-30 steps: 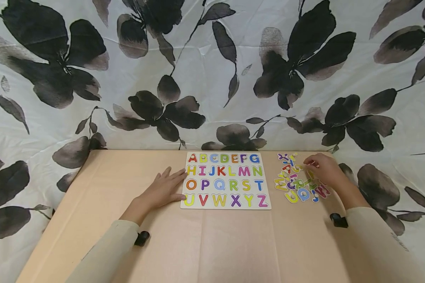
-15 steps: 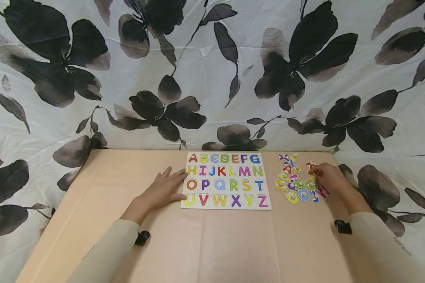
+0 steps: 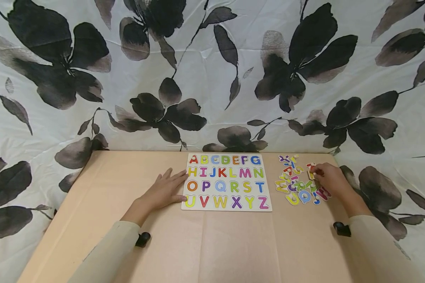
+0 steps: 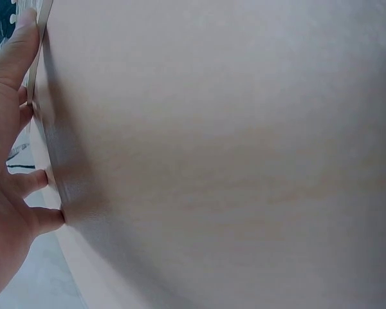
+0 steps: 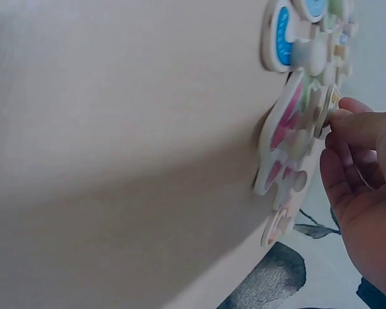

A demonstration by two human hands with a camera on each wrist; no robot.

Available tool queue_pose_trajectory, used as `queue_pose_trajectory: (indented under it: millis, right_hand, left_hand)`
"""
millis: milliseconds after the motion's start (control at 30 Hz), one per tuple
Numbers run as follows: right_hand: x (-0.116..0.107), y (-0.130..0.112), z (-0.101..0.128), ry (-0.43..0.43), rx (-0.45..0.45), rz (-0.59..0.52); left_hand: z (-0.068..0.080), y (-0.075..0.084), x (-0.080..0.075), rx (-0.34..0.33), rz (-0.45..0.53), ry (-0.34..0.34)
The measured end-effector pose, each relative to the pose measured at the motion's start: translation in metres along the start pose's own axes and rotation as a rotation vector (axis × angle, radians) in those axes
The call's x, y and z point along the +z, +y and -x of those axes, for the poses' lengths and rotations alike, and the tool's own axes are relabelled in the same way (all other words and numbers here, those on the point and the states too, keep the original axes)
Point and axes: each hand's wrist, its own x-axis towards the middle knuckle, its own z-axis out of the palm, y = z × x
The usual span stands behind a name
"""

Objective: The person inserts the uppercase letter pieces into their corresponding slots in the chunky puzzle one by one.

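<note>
My left hand [image 3: 163, 189] lies with fingers spread at the left edge of the white alphabet puzzle board [image 3: 226, 209], thumb by the U and fingertips by the H. In the left wrist view, the thumb and fingers [image 4: 46, 220] touch down along that side. Over to the right, thumb and fingertips of my right hand [image 3: 328, 177] pinch a small letter piece [image 5: 330, 106] with a bit of yellow on its face; which letter it is, I cannot tell. It stands on edge among a pile of loose letter pieces [image 3: 292, 198], which carry knobs.
The brown table [image 3: 233, 247] ends at a floral cloth [image 3: 198, 137] behind it. Within the pile, a blue Q [image 3: 304, 197] and a pink-purple piece [image 5: 283, 125] lie near my right hand. The board shows printed coloured letters in rows.
My right hand has drawn back slightly to the right and down, uncovering a red letter piece at the pile's upper right. A letter piece now shows between its fingertips. My left hand stays put.
</note>
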Motion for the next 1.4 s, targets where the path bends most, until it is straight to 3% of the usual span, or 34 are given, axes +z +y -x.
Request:
queue_pose_trajectory:
  millis: [233,367,533,967,1400]
  right_hand:
    - [-0.006,-0.018,0.007,0.033,-0.013,-0.061]
    - [-0.006,-0.033,0.007,0.035,-0.076,-0.072]
    - [-0.001,-0.052,0.003,0.037,-0.154,-0.072]
    - [0.018,-0.103,-0.017,0.008,-0.221,-0.12]
    - [0.046,-0.173,-0.032,-0.042,-0.189,-0.209]
  left_hand:
    - [-0.001,-0.001,0.002,-0.007,-0.002,-0.003]
    - [-0.001,-0.002,0.003,-0.003,0.0,0.001]
    - [0.0,-0.002,0.003,0.0,0.011,-0.005]
    - [0.0,-0.001,0.0,0.005,0.022,-0.004]
    - [0.0,-0.003,-0.001,0.009,0.009,-0.019]
